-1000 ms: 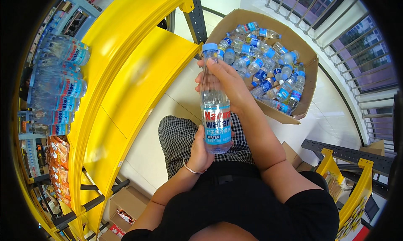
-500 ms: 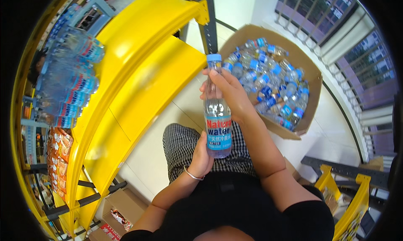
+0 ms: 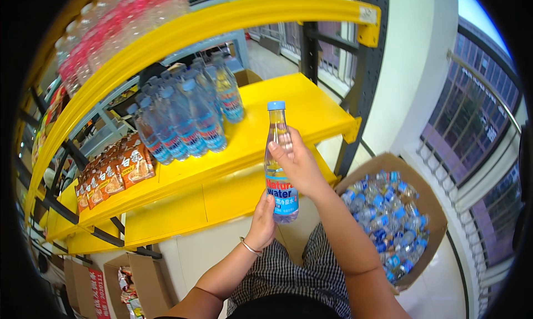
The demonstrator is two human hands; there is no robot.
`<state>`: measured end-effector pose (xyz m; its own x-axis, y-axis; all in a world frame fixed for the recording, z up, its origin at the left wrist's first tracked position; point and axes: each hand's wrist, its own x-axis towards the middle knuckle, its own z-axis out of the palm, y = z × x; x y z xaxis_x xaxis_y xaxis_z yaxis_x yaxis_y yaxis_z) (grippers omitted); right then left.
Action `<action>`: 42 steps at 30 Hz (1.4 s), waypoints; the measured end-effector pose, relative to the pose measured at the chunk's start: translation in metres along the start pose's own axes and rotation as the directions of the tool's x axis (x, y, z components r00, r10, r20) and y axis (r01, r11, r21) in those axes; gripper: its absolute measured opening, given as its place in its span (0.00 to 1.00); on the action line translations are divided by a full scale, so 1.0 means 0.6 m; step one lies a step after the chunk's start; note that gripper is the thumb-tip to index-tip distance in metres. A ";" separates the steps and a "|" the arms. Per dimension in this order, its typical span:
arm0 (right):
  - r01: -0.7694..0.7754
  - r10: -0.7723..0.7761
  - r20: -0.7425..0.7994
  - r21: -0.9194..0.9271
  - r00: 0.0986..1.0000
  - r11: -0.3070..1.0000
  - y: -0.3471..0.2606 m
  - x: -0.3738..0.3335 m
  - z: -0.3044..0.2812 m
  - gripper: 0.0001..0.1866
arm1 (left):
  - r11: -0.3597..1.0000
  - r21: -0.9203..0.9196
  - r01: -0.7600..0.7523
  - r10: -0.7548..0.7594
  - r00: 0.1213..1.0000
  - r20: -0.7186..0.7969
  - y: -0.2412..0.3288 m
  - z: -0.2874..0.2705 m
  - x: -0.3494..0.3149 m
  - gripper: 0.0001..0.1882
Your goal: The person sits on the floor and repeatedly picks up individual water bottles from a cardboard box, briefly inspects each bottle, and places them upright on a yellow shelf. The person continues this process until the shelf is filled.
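A clear plastic water bottle (image 3: 279,163) with a blue cap and a blue-and-red label stands upright in the air, full and capped, just in front of the yellow shelf's edge.

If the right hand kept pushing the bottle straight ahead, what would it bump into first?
Probably nothing at first. The right hand holds the water bottle upright before a bare stretch of yellow shelf. The row of bottles stands off to the left, though depth is hard to judge.

Yellow shelf (image 3: 311,105) with bottles (image 3: 189,119), snack packs (image 3: 119,172); bottle-filled carton (image 3: 430,208).
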<state>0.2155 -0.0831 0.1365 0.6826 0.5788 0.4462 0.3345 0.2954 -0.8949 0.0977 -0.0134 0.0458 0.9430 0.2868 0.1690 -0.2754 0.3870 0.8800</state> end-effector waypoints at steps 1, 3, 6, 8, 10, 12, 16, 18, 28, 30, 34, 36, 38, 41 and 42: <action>0.016 -0.016 0.018 -0.029 1.000 0.999 0.001 0.008 0.001 0.25 | 0.999 -0.004 -0.039 0.039 0.999 -0.014 0.003 -0.003 0.017 0.25; 0.031 -0.023 0.071 -0.118 0.997 0.993 -0.004 0.024 0.025 0.30 | 0.994 0.030 -0.107 0.109 0.993 -0.042 0.038 -0.016 0.037 0.23; 0.054 -0.023 0.110 -0.289 0.994 0.956 -0.009 0.038 0.043 0.40 | 0.981 -0.004 -0.193 0.193 0.980 -0.057 0.063 -0.042 0.089 0.23; 0.103 -0.053 0.167 -0.303 0.985 0.947 0.018 0.059 0.050 0.41 | 0.973 0.067 -0.220 0.223 0.974 -0.044 0.069 -0.074 0.129 0.23; 0.101 -0.043 0.170 -0.348 0.984 0.932 0.026 0.080 0.055 0.42 | 0.965 0.129 -0.229 0.236 0.971 -0.037 0.082 -0.103 0.156 0.25; 0.041 0.012 0.163 -0.321 0.987 0.946 0.034 0.100 0.059 0.42 | 0.916 0.321 -0.238 0.265 0.963 -0.043 0.100 -0.118 0.171 0.25; 0.013 0.008 0.128 -0.161 0.992 0.987 0.082 0.133 0.063 0.44 | 0.903 0.375 -0.209 0.246 0.968 -0.052 0.114 -0.138 0.199 0.27; 0.079 -0.064 0.120 -0.131 0.991 0.988 0.132 0.152 0.061 0.44 | 0.914 0.361 -0.187 0.224 0.973 -0.062 0.115 -0.143 0.210 0.27; 0.063 -0.046 0.093 -0.193 0.995 0.979 0.158 0.160 0.086 0.39 | 0.940 0.274 -0.204 0.248 0.959 -0.136 0.100 -0.176 0.217 0.27; 0.098 -0.086 0.062 -0.223 0.994 0.970 0.185 0.172 0.082 0.38 | 0.918 0.332 -0.215 0.277 0.949 -0.153 0.093 -0.171 0.218 0.28; 0.117 -0.123 0.004 -0.342 0.992 0.933 0.194 0.187 0.097 0.35 | 0.786 0.566 -0.249 0.373 0.921 -0.112 0.069 -0.182 0.221 0.30; 0.142 -0.151 0.001 -0.357 0.988 0.923 0.198 0.196 0.104 0.35 | 0.736 0.626 -0.258 0.393 0.916 -0.085 0.059 -0.189 0.226 0.31; 0.148 -0.157 0.004 -0.363 0.988 0.920 0.200 0.206 0.106 0.35 | 0.729 0.635 -0.257 0.386 0.920 -0.071 0.060 -0.185 0.230 0.33; 0.093 -0.100 -0.001 -0.350 0.995 0.932 0.199 0.213 0.113 0.35 | 0.707 0.669 -0.231 0.375 0.924 -0.077 0.060 -0.187 0.230 0.34; 0.097 -0.104 -0.002 -0.350 0.995 0.932 0.205 0.216 0.116 0.36 | 0.697 0.683 -0.218 0.371 0.925 -0.083 0.059 -0.189 0.231 0.34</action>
<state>0.2997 0.0813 0.0848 0.6451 0.5436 0.5371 0.6052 0.0656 -0.7934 0.1972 0.1393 0.0503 0.7542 0.4820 0.4460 -0.2698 -0.3917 0.8796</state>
